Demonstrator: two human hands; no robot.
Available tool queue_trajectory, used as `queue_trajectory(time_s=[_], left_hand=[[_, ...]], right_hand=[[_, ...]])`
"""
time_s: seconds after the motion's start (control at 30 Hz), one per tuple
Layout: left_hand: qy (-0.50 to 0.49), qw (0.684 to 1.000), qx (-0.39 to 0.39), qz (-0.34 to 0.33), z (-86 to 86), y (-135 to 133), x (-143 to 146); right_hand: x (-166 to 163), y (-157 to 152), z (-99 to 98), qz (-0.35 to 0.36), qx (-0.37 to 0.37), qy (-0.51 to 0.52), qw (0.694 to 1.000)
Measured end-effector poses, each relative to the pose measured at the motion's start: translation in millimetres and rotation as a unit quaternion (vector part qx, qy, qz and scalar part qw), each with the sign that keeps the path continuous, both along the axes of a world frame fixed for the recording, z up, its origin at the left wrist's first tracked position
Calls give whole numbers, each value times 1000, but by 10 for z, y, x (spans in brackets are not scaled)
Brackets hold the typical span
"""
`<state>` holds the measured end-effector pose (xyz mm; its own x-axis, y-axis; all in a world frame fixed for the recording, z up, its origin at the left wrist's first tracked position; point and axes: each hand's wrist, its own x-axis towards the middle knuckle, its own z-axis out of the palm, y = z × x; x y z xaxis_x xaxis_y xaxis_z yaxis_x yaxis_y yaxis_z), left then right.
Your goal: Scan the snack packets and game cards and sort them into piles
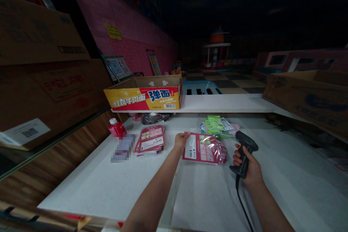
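My left hand pinches the upper left corner of a pink printed packet in clear plastic. The packet's label side, with a barcode, faces up, and shiny contents bulge at its right end. Wrapped around the handle of a black barcode scanner is my right hand; a cable hangs from the scanner toward the table's front. To the left of my left hand lies a stack of similar pink packets. Behind the held packet is a pile of green packets.
On the white table stand a red bottle with a white cap and a blurred flat item. A raised shelf at the back bears an open noodle carton. Cardboard boxes rise at left; another box sits at right.
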<state>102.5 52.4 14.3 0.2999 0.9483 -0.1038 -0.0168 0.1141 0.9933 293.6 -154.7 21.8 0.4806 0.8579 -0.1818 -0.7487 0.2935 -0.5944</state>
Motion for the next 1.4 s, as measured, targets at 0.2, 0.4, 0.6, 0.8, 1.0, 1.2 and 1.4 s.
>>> queue_trajectory(time_s=[0.2, 0.4, 0.6, 0.8, 1.0, 1.2, 1.4], left_hand=[[168, 976, 133, 38, 0, -40, -105], [339, 872, 342, -85, 1, -529, -401], [436, 847, 299, -55, 75, -852, -242], [486, 827, 279, -37, 152, -1013, -117], [487, 815, 314, -7, 231, -848, -378], [572, 752, 287, 160, 547, -385, -952], [652, 717, 125, 213, 684, -142, -1441]], right_hand=[[3, 7, -11, 3, 0, 24, 1000], [9, -12, 2, 17, 12, 33, 999], [5, -22, 12, 7, 11, 32, 999], [-19, -22, 20, 17, -2, 18, 1000], [-28, -49, -21, 31, -11, 24, 999], [-18, -74, -58, 34, -26, 29, 999], [-1, -79, -99, 44, -39, 30, 998]])
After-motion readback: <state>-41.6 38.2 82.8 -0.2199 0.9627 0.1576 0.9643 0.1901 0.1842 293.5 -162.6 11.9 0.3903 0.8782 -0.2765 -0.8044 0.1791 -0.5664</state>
